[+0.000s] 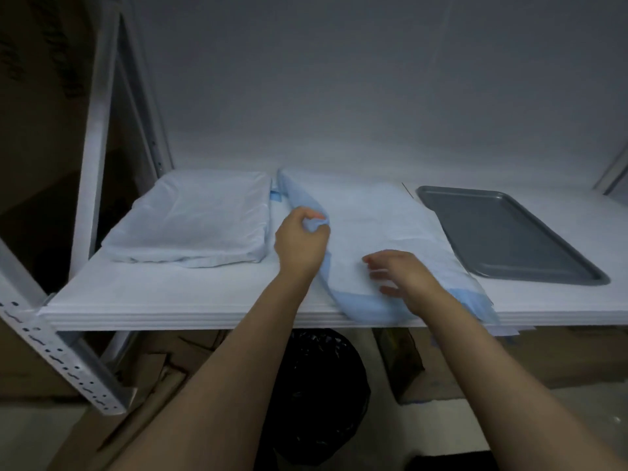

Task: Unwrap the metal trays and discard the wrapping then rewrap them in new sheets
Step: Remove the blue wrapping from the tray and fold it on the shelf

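Observation:
A bare grey metal tray (506,232) lies on the right of the white shelf (170,297). A light blue wrapping sheet (380,219) is spread in the middle, its near edge hanging over the shelf front. My left hand (300,243) grips a bunched fold of the sheet's left edge. Over the sheet's near part my right hand (402,277) hovers, fingers loosely spread and holding nothing; it is blurred. A wrapped bundle (193,219) in pale sheeting sits at the left.
A black-lined bin (316,396) stands on the floor under the shelf front. Cardboard boxes (441,362) lie below and to the left. A perforated metal shelf post (57,355) slants at the left. A white wall backs the shelf.

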